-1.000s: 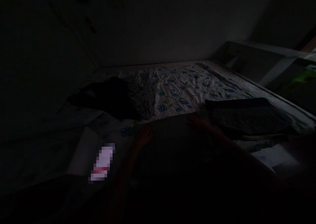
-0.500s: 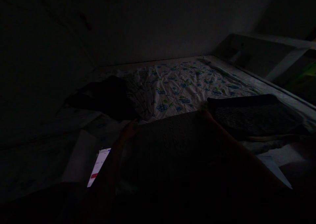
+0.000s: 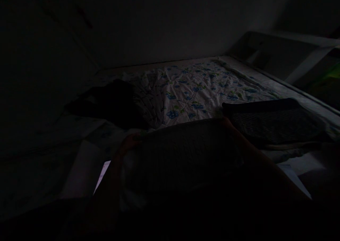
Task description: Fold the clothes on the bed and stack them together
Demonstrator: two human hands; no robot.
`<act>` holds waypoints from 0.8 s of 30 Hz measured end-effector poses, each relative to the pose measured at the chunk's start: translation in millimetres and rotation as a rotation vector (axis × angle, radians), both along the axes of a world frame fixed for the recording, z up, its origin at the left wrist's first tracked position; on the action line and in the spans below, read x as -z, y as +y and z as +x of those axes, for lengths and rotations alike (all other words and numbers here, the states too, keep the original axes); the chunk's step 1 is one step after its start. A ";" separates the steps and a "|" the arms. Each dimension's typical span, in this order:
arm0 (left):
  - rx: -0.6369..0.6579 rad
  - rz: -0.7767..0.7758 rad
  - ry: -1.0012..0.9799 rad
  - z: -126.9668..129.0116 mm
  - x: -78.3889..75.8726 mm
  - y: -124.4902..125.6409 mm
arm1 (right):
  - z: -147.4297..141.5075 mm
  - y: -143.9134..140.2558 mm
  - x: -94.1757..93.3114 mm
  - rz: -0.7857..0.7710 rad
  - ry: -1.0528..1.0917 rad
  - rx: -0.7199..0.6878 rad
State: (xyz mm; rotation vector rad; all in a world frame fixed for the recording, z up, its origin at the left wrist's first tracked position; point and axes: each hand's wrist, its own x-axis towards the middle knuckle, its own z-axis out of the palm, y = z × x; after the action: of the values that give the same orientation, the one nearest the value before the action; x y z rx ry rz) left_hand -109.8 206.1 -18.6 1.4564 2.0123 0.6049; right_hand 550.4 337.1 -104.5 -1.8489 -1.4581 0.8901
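Observation:
The room is very dark. A dark folded cloth or pillow (image 3: 183, 152) lies in front of me on a bed with a white, blue-flowered sheet (image 3: 191, 92). My left hand (image 3: 129, 142) grips its far left corner. My right hand (image 3: 225, 122) rests at its far right corner; the fingers there are hard to make out. A lit phone (image 3: 102, 175) lies on the bed, partly hidden behind my left forearm.
A second dark folded cloth (image 3: 271, 122) lies to the right. A dark heap of clothing (image 3: 111, 101) sits at the left on the sheet. Walls close the bed at the back and left; a pale bed frame (image 3: 292, 57) runs along the right.
Both hands moved apart from the top edge of the dark cloth to its far corners. My left forearm now covers most of the phone.

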 end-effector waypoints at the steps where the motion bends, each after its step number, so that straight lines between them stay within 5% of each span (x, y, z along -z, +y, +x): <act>1: 0.003 -0.004 0.028 2.6 1.5 0.3 | -3.5 -0.1 0.5 -0.034 -0.082 0.028; 7: 0.039 -0.009 0.168 22.6 10.7 8.5 | -21.5 -3.8 -7.4 -0.103 -0.432 -0.045; 12: 0.055 -0.025 0.167 27.1 16.6 12.5 | -57.9 -11.2 -26.5 0.092 -0.604 -0.124; 15: 0.077 -0.025 0.199 27.9 17.7 13.1 | -123.8 -17.6 -39.4 0.188 -0.581 -0.337; 20: 0.052 0.014 0.182 25.1 12.2 12.8 | -275.2 -41.4 -52.8 0.230 -0.449 -0.743; 24: 0.095 0.082 0.062 22.0 9.0 11.4 | -353.3 -61.4 -61.4 0.242 -0.450 -0.895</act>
State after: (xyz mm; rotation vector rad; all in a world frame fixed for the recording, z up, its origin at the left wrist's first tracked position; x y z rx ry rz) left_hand -87.8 217.5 -27.6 1.6273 1.9733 0.6150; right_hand 197.1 275.7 -43.0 -1.2206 -2.6352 0.6262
